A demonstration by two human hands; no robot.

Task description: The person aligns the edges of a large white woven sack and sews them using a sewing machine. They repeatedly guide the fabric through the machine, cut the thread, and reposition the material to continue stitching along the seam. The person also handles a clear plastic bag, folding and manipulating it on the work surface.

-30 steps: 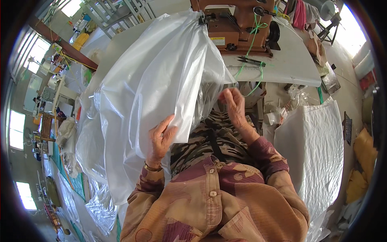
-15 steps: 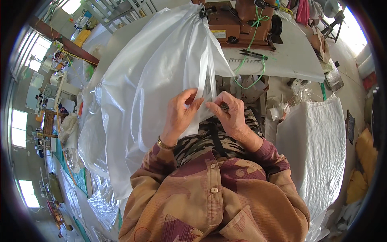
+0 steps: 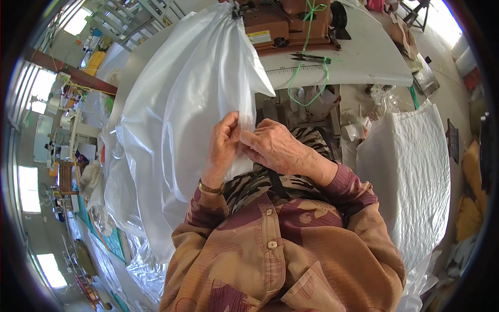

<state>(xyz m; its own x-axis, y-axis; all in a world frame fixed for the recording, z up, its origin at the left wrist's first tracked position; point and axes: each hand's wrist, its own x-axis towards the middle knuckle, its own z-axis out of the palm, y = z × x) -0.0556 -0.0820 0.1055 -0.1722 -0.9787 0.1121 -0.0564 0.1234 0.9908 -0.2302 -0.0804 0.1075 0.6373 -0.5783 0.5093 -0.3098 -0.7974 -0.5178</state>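
Someone in a brown patterned shirt (image 3: 325, 244) works at a brown sewing machine (image 3: 267, 25) on a pale counter (image 3: 377, 62); a large, glossy white sheet (image 3: 192, 93) spreads across the left side, its far end bunched at the machine's head, its near end drooping beside camouflage trousers (image 3: 248, 186). The left hand (image 3: 222, 145) grasps the sheet's right-hand edge, thumb and fingers pinched; the right hand (image 3: 278, 148) bends in just beside it, seemingly closed on the same edge, though its fingertips are partly hidden and I cannot tell how much they have caught. From where I stand, handling this well would mean keeping the edge level between the fingertips, the left hand steadying while the right smooths and straightens; the material looks slippery, so short, light pinches should serve better than hard tugs, which could drag the gathered end askew; the bulk on the left may pull, so a little slack toward the far end would help; a green cord (image 3: 289, 88) loops off the counter's near edge to the right, close to black snips (image 3: 312, 58), and the sheet's loose pointed corner is best kept clear of both.
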